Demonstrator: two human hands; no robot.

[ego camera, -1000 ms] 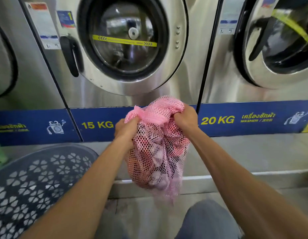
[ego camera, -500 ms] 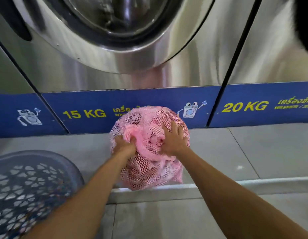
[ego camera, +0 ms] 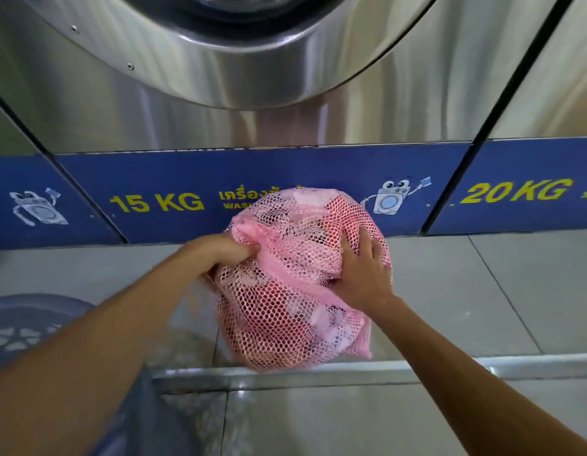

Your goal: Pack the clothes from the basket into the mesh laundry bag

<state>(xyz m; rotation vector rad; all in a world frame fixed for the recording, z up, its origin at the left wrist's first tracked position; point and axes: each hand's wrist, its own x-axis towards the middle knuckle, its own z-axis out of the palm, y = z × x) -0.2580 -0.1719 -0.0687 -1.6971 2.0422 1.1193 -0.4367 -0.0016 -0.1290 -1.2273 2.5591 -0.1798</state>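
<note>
A pink mesh laundry bag (ego camera: 285, 311), stuffed round with red and pale clothes, rests on the grey tiled ledge (ego camera: 466, 291) in front of the washers. My left hand (ego camera: 226, 251) pinches the gathered pink fabric at the bag's upper left. My right hand (ego camera: 363, 274) lies flat with spread fingers on the bag's upper right side, pressing it. The dark grey perforated basket (ego camera: 25, 324) shows only at the left edge, partly behind my left forearm; its inside is hidden.
Steel washing machines stand right behind the bag, the round door (ego camera: 239, 60) of the middle one overhead and a blue band marked 15 KG (ego camera: 157, 202) and 20 KG. A metal strip (ego camera: 417, 366) edges the ledge, with tiled floor below.
The bag went from hanging in both hands to resting on the ledge. My right hand has flattened on it, my left hand has shifted left on the gathered fabric, and the view has moved closer.
</note>
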